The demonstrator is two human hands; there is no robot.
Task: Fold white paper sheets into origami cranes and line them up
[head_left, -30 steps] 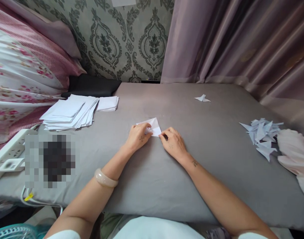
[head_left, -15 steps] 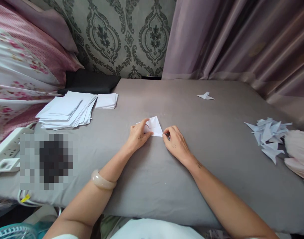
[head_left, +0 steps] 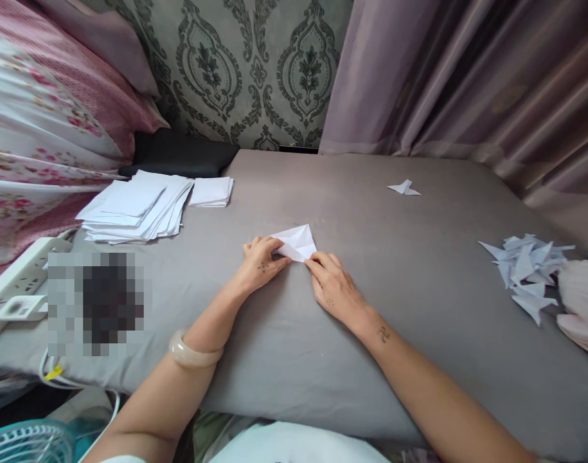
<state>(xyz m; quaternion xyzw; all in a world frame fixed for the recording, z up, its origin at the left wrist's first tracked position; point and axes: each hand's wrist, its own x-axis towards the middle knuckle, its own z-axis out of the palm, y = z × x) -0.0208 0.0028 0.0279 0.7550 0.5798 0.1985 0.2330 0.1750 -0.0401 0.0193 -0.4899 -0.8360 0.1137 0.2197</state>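
Observation:
A small white sheet of folded paper (head_left: 296, 243) with visible creases lies at the middle of the grey-covered surface. My left hand (head_left: 263, 260) grips its left part between thumb and fingers, which hide that end. At the lower right corner, my right hand (head_left: 333, 278) pinches the paper's near edge with thumb and fingertips. Farther back to the right rests one folded paper piece (head_left: 404, 188) with pointed ends. A heap of similar pointed paper pieces (head_left: 527, 260) lies at the far right.
A stack of larger white paper (head_left: 130, 209) and a smaller stack (head_left: 211, 192) sit at the back left, before a black cushion-like item (head_left: 182, 154). A white power strip (head_left: 21, 280) is on the left edge. Bundled pale cloth (head_left: 583, 299) adjoins the heap.
My right hand has moved left onto the paper's near edge. My left hand has slid slightly left, and the paper looks more stretched sideways. The camera view has shifted a little.

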